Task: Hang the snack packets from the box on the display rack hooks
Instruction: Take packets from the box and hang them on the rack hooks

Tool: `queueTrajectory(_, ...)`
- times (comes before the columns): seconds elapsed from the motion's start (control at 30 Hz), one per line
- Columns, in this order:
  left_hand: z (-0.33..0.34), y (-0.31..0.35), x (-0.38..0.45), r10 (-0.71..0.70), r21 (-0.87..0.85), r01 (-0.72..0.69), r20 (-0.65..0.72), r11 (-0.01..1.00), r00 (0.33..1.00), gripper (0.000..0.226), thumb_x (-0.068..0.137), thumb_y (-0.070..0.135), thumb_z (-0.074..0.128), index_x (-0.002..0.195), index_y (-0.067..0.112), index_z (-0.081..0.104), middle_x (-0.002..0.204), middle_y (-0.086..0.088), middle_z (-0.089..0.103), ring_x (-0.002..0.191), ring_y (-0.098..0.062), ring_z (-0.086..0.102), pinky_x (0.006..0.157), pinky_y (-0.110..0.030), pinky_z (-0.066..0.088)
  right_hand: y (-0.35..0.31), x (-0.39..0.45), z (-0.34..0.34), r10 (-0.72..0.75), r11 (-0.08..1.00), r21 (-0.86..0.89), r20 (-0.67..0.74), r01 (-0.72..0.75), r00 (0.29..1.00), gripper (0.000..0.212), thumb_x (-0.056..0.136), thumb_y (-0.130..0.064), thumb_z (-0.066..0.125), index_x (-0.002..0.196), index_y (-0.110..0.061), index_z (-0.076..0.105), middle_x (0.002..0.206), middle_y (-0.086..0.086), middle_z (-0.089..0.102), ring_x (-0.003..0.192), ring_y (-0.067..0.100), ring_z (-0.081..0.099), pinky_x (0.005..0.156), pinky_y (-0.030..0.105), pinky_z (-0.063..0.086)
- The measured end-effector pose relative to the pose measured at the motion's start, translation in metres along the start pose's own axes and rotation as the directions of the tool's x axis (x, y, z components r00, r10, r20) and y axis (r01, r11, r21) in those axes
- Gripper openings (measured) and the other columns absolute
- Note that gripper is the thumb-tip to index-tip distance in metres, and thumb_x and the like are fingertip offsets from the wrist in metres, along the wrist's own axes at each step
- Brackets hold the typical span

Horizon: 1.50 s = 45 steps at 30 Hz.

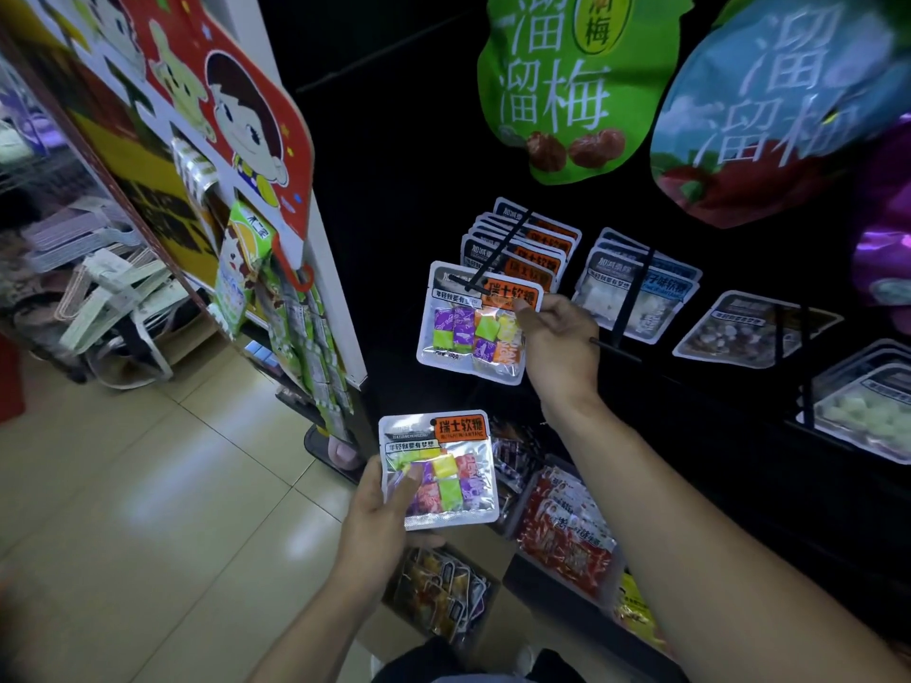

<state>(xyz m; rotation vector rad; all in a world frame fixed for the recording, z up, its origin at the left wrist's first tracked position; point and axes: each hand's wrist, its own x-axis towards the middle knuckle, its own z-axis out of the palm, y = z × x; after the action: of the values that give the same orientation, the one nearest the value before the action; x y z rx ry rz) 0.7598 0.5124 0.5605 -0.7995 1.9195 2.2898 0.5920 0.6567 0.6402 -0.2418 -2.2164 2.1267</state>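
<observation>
The right hand (559, 345) is stretched up and forward to the black display rack (690, 436), forearm running diagonally from the lower right. Its thumb and forefinger pinch the top right corner of a snack packet (468, 327), right on the orange label, and the packet's top edge sits at the tip of a black hook (498, 258). Whether the hook has passed through the packet's hole is hard to make out. Behind it a row of like packets (527, 239) already hangs on the same hook.

The left hand (389, 515) is held lower, near the body, wrist bent up. It grips a second packet (441, 468) by the lower left corner, thumb laid across the front over the coloured sweets, the other fingers hidden behind the foil. This packet is in the air, facing upward, well apart from the hooks.

Below the left hand, on the floor, the box (438, 598) shows more packets in a jumble, partly covered by the wrist and forearm. To the right, white-and-blue packets (636, 293) hang on the neighbouring hook. The rack's lower part is dark and its details are lost.
</observation>
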Motion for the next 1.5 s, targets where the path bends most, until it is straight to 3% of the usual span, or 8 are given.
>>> queueTrajectory(0.27,0.003,0.003,0.001,-0.002,0.0,0.002,0.025,1.0,1.0,0.022,0.102,0.026,0.059,0.124,0.03,0.059,0.11,0.0,0.079,0.091,-0.025,0.079,0.064,-0.048,0.065,0.0,0.0,-0.001,-0.01,0.999,-0.049,-0.025,0.009,1.0,0.021,0.1,-0.019,0.064,0.094,0.001,0.062,0.09,0.029,0.067,0.066,0.042,0.057,0.063,0.029,0.047)
queueTrajectory(0.47,0.008,0.013,0.004,0.006,-0.011,-0.005,0.042,1.0,0.999,0.018,0.103,0.022,0.056,0.121,0.022,0.059,0.103,-0.001,0.08,0.084,-0.025,0.079,0.059,-0.042,0.065,0.007,0.027,0.005,0.004,0.998,-0.058,-0.095,-0.009,0.995,0.026,0.1,-0.022,0.063,0.079,-0.013,0.051,0.062,0.0,0.053,0.057,0.016,0.045,0.067,0.031,0.039)
queueTrajectory(0.6,0.012,0.018,0.007,0.02,-0.022,-0.019,0.043,1.0,0.999,0.015,0.103,0.02,0.057,0.117,0.023,0.06,0.101,0.0,0.08,0.082,-0.024,0.079,0.057,-0.042,0.065,0.019,0.038,0.002,0.001,0.995,-0.099,-0.106,-0.012,0.994,0.021,0.099,-0.021,0.065,0.095,-0.002,0.058,0.082,0.018,0.065,0.073,0.029,0.061,0.075,0.028,0.046)
queueTrajectory(0.7,0.014,0.022,0.01,0.042,-0.047,-0.039,0.061,0.998,0.997,0.014,0.103,0.019,0.057,0.115,0.023,0.061,0.101,-0.001,0.08,0.083,-0.025,0.079,0.057,-0.04,0.064,0.027,0.017,-0.01,0.028,0.995,-0.093,-0.126,-0.04,0.992,0.021,0.093,-0.029,0.074,0.108,-0.016,0.065,0.104,0.002,0.072,0.096,0.014,0.07,0.085,0.028,0.053)
queueTrajectory(0.9,0.028,0.032,0.028,0.125,-0.066,-0.119,0.095,0.991,0.988,0.018,0.102,0.021,0.058,0.119,0.019,0.06,0.109,-0.004,0.078,0.092,-0.024,0.078,0.059,-0.034,0.064,0.025,-0.034,-0.033,0.263,0.961,-0.153,0.238,-0.231,0.935,0.022,0.09,-0.033,0.076,0.107,-0.019,0.072,0.097,0.004,0.078,0.092,0.021,0.076,0.091,0.045,0.06)
queueTrajectory(1.03,0.042,0.047,0.047,0.186,-0.128,-0.178,0.057,0.976,0.981,0.016,0.099,0.019,0.063,0.115,0.015,0.064,0.107,-0.011,0.077,0.094,-0.028,0.077,0.068,-0.035,0.065,0.009,-0.026,-0.029,0.116,0.992,-0.059,0.08,-0.111,0.99,0.009,0.09,-0.017,0.077,0.093,-0.013,0.07,0.09,0.01,0.077,0.08,0.016,0.075,0.075,0.035,0.058)
queueTrajectory(1.27,0.051,0.071,0.079,0.264,-0.124,-0.265,-0.028,0.956,0.964,0.007,0.099,0.018,0.065,0.106,0.019,0.067,0.097,0.0,0.078,0.092,-0.021,0.077,0.066,-0.029,0.063,0.001,0.0,-0.007,0.023,1.0,0.009,-0.015,-0.023,1.0,0.01,0.093,-0.016,0.074,0.097,-0.008,0.069,0.092,0.016,0.076,0.087,0.034,0.074,0.081,0.052,0.06)
queueTrajectory(1.5,0.054,0.077,0.098,0.275,-0.083,-0.276,-0.03,0.957,0.961,0.018,0.098,0.02,0.068,0.116,0.019,0.063,0.104,-0.002,0.078,0.093,-0.019,0.077,0.068,-0.033,0.064,0.006,0.004,0.002,-0.002,0.998,0.064,-0.126,0.011,0.992,0.007,0.094,-0.018,0.072,0.095,-0.012,0.068,0.09,0.011,0.075,0.083,0.03,0.074,0.076,0.041,0.06)
